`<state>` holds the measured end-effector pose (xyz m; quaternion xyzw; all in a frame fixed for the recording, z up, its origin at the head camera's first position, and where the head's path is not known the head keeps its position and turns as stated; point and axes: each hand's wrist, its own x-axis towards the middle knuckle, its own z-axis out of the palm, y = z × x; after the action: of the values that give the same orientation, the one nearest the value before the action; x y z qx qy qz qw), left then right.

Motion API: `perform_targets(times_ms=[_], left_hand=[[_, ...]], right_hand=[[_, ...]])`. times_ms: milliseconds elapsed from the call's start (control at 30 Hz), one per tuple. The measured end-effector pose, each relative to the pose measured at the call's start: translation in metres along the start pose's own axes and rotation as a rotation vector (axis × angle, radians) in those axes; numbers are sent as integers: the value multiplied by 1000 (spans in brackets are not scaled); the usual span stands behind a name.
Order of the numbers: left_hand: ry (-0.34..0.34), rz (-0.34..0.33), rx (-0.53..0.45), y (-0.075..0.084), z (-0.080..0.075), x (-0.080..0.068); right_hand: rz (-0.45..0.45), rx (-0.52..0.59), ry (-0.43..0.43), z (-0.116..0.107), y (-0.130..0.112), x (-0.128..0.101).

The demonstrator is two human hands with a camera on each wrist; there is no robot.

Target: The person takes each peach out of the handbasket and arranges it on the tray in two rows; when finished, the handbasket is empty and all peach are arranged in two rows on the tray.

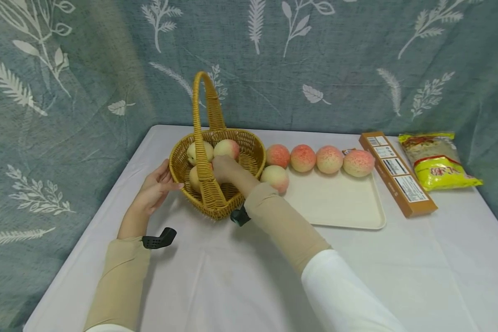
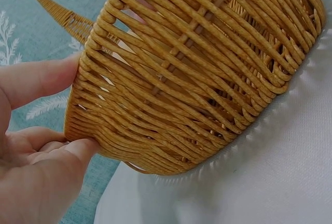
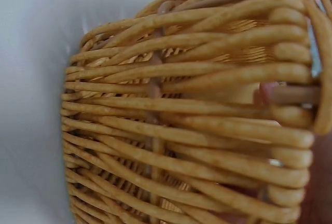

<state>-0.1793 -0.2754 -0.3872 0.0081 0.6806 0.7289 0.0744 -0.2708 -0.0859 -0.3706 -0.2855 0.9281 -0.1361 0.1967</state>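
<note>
The basket stands toward the left of the worktop, between our two hands, and its handle arches over it from near to far. That arch is the relation that counts: our right hand reaches in from the near right, on the handle's right side, while our left hand sits outside the basket's left wall.

Our left hand has its thumb spread from the other fingers, pressing lightly against rim and weave rather than wrapped around them. Our right hand's fingertips are hidden behind handle and weave, so we cannot tell how far they are spread or whether they grip anything.

At least three peaches lie in the basket; the far-right one is just beyond our right hand, and the near-left one shows on the handle's other side.

Right of the basket, the tray carries five more. Four form a left-to-right row along its far edge, and the fifth peach lies nearer, at the tray's left end, just beside the basket. Our right arm is clearly the closer one to them.
</note>
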Motion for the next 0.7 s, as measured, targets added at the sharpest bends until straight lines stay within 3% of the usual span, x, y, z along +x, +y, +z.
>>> perform_targets(times_ms=[133, 367, 500, 600, 700], left_hand=[[4, 2, 1, 0, 2, 1], [9, 1, -3, 1, 2, 0], [6, 3, 2, 1, 3, 0], [3, 5, 1, 1, 2, 0], [3, 5, 1, 1, 2, 0]], right_hand=[[-39, -7, 29, 14, 15, 20], [7, 59, 4, 8, 8, 11], [-74, 76, 99, 43, 38, 64], [-104, 82, 106, 55, 49, 83], [-77, 104, 58, 36, 31, 52]])
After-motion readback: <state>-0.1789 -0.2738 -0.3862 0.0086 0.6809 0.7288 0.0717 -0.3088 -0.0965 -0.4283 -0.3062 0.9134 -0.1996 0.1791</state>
